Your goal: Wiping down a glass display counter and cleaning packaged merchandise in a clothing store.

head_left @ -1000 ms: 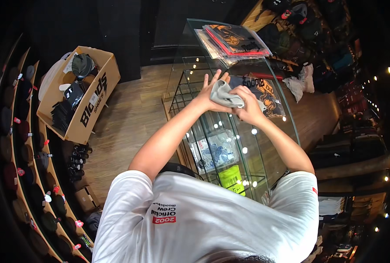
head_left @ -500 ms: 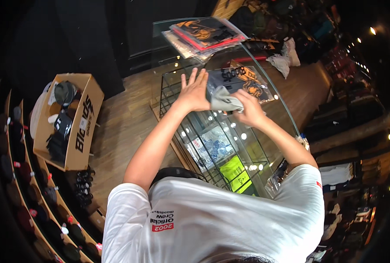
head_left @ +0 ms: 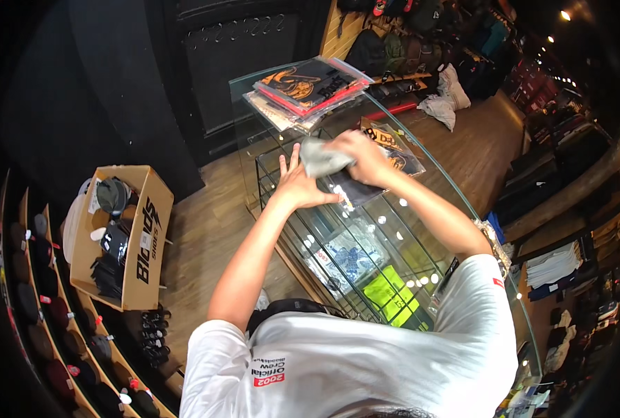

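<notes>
My right hand (head_left: 367,159), somewhat blurred, is closed around a crumpled grey cloth (head_left: 322,157). It is over a black shirt with orange print in a clear plastic bag (head_left: 409,164), which lies on the glass top of a display case (head_left: 386,212). Fingers spread, my left hand (head_left: 300,187) rests at the bag's left end with its thumb pointing right. The cloth hides part of the left fingers and of the bag.
At the far end of the glass sits a stack of bagged shirts (head_left: 310,87). Folded shirts, white with blue print (head_left: 348,254) and neon yellow (head_left: 391,296), show inside the case. To the left stand a cardboard box of caps (head_left: 153,237) and shelves of caps (head_left: 52,327).
My right hand has swept the cloth left and away from me, over the bag toward my left fingertips. The left hand stays spread by the bag. The whole view has shifted.
</notes>
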Demonstrator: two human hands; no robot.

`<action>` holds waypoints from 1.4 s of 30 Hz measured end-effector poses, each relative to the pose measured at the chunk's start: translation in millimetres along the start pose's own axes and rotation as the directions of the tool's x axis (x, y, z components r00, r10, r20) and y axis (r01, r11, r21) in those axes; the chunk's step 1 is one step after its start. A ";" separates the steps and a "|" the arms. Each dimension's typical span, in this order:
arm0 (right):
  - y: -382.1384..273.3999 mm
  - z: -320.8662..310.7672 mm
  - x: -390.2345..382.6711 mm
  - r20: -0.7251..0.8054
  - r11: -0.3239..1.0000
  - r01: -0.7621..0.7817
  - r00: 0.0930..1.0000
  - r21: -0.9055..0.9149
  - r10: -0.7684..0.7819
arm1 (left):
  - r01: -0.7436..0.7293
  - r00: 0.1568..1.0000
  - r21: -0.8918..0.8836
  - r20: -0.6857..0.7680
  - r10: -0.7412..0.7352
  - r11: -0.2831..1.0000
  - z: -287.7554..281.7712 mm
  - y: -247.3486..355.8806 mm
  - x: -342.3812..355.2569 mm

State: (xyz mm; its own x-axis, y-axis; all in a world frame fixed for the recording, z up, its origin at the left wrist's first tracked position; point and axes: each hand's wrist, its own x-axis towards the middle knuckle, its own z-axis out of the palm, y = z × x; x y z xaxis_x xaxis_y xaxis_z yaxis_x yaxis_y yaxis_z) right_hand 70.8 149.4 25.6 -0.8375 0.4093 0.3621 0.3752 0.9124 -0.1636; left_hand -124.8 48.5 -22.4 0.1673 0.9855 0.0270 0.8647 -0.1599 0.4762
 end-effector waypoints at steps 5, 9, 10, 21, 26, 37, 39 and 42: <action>108.5 2.8 -22.5 -0.111 0.973 -0.093 0.991 -0.210 0.071 | 0.048 0.997 0.016 -0.066 -0.047 0.999 2.0 5.4 3.4; 184.6 -38.2 -73.6 -0.204 0.786 -0.459 0.889 -0.415 0.411 | 0.068 0.997 0.041 -0.051 -0.066 0.997 -1.9 5.3 -0.8; 203.6 -51.8 -93.3 -0.207 0.738 -0.483 0.874 -0.471 0.440 | 0.053 0.997 0.080 -0.053 -0.049 0.995 -2.4 12.0 -1.8; 153.2 -119.0 -118.5 -0.370 0.707 -0.705 0.645 0.050 0.669 | -0.618 0.771 0.175 -0.058 0.635 0.766 6.0 51.2 -44.2; 177.7 -166.0 -153.8 -0.460 0.738 -0.606 0.587 0.296 0.666 | -0.758 0.651 -0.181 -0.279 0.706 0.627 -25.8 71.6 -28.5; 100.4 -239.3 -113.2 -0.803 0.880 -0.363 0.399 0.305 0.443 | -0.401 0.714 -0.814 -0.565 -0.414 0.419 -6.6 64.3 52.3; 85.9 -229.7 -100.9 -0.781 0.909 -0.279 0.470 0.311 0.411 | -0.281 0.722 -0.638 -0.632 -0.280 0.717 20.2 43.5 51.8; 35.7 -193.0 -75.9 -0.664 0.910 -0.249 0.624 0.330 0.412 | -0.041 0.737 -0.022 -0.675 0.016 0.999 24.3 34.6 25.1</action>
State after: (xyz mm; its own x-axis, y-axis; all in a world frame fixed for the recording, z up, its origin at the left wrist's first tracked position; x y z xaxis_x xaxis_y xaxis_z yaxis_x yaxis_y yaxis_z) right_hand 224.5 151.2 169.5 -0.1046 0.6319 0.7680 0.4190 0.7283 -0.5422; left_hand -79.2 66.3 -26.6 -0.1826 0.7622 0.6210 0.8465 -0.1994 0.4936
